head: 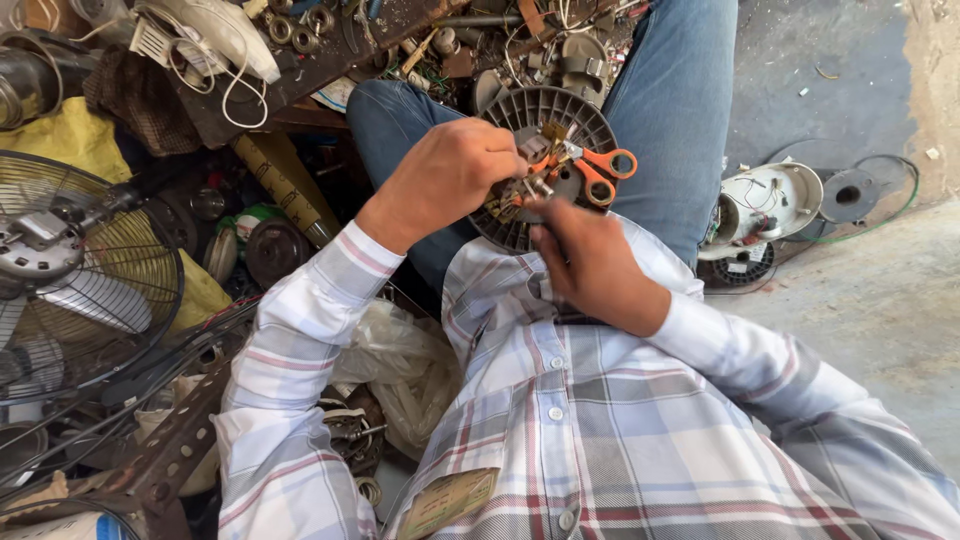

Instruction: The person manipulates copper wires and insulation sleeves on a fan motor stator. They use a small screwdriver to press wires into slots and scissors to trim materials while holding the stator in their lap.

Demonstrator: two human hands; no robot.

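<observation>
Seated person, head view looking down. A round dark-grey ribbed fan housing (545,160) rests on the lap between the knees, and both hands work at its centre.

Risks, largest first:
- The housing sits on the legs, not on any firm surface. In my judgement it could tip or slide off — a hard pull on the wiring would be the likely cause.
- The orange-handled scissors (598,170) lie loose on the housing, just beside the right hand (590,265). A shift of the knees could drop them, or the blades could nick a finger or a wire.
- The small metal terminals and wire ends at the hub (520,195) are fine work and could bend or break under too much force.

Hands: the left hand (450,175) has its fingers closed in a pinch on the wire ends at the hub. The right hand's fingers are curled narrow, tips touching the same parts; whether they grip anything I cannot tell.

Surroundings: bare concrete floor (860,300) on the right, carrying an opened white motor casing (775,200) with green wire. On the left, a wire-guard fan (70,270), a heap of scrap parts and clear plastic bags (400,365) — crowded, with little footing.
</observation>
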